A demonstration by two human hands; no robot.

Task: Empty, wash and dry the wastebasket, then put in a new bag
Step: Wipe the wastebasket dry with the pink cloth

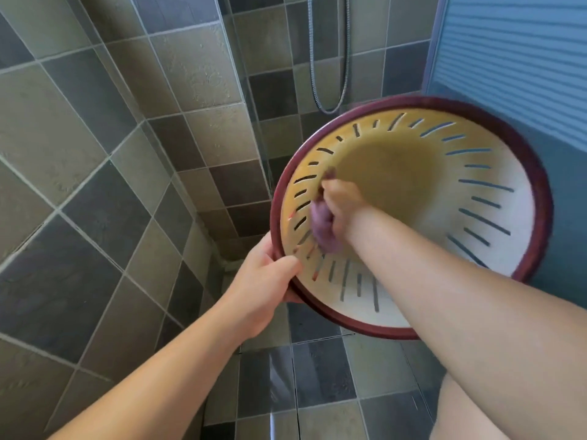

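I hold the wastebasket (pixel 495 198) up in the air in front of me, tipped so its open mouth faces me and its long axis runs away from me toward the tiled wall (pixel 95 138) and the blue panel (pixel 514 58) — so the bottom is the far end, straight down the barrel. My left hand (pixel 263 290) grips the red rim at about 8 o'clock, thumb curled over the edge. My right hand (pixel 341 206) is inside, fingers closed round a purple cloth (pixel 320 228), pressing it on the slotted inner wall at about 9 o'clock, just above where the left hand holds.

So the right hand is the deeper one; the left only steadies. I judge this is the drying wipe, though I cannot tell how wet the wall is. The wall from 12 to 5 o'clock lies well apart from the cloth — to reach it I would turn the rim with the left or sweep the right across.
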